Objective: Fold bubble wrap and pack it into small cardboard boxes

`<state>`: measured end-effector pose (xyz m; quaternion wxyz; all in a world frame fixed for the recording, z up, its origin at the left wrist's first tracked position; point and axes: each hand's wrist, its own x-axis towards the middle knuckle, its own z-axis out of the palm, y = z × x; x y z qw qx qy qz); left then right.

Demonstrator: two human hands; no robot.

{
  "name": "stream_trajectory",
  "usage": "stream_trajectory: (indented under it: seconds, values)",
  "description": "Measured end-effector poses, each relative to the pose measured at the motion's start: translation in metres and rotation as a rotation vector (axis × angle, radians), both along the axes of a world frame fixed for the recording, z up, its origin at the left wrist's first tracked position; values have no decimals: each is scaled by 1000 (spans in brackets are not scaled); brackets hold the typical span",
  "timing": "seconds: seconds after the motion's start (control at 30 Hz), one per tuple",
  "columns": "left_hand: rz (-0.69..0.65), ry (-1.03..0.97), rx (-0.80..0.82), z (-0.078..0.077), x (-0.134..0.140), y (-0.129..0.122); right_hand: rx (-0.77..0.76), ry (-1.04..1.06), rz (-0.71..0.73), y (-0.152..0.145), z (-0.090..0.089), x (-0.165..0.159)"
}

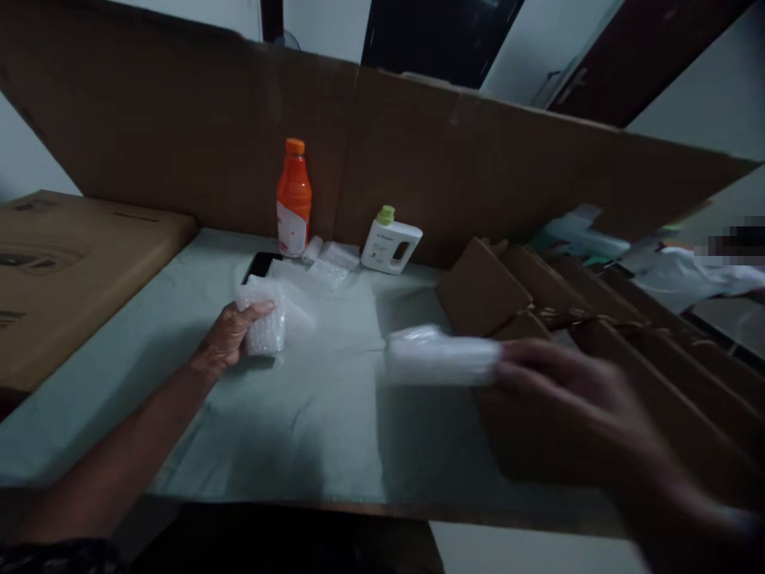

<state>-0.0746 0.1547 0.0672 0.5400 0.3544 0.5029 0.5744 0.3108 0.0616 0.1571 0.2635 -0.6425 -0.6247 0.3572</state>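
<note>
My left hand [230, 339] is closed around a bubble-wrapped bundle [263, 319], thumb across its front, a little above the cloth-covered table. Whatever is inside the wrap does not show. Smeared by motion, my right hand [562, 379] grips one end of a long whitish bundle [442, 360], which looks like rolled bubble wrap and points left over the table. Behind my left hand lies a dark flat object [261, 264], partly covered. More clear bubble wrap [335, 263] is spread beyond it.
An orange bottle [294, 199] and a white jug with a green cap [391, 241] stand against a tall cardboard panel [406, 135]. A large carton [89, 271] sits at left. A divided cardboard box [484, 291] is at right, near my right arm, with a pale bottle [577, 231] behind.
</note>
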Motion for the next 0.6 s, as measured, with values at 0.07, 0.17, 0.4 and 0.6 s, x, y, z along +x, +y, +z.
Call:
stream_trajectory:
  seconds: [0.07, 0.17, 0.4, 0.6]
  values:
    - [29, 38, 46, 5, -10, -2, -83, 142, 13, 6, -35, -39]
    - [-1, 161, 80, 14, -22, -4, -284, 179, 166, 25, -86, -88]
    - [141, 893, 580, 15, 14, 57, 90, -206, 107, 63, -104, -82]
    - [3, 1296, 742, 9, 97, 168, 291, -69, 119, 79, -147, -81]
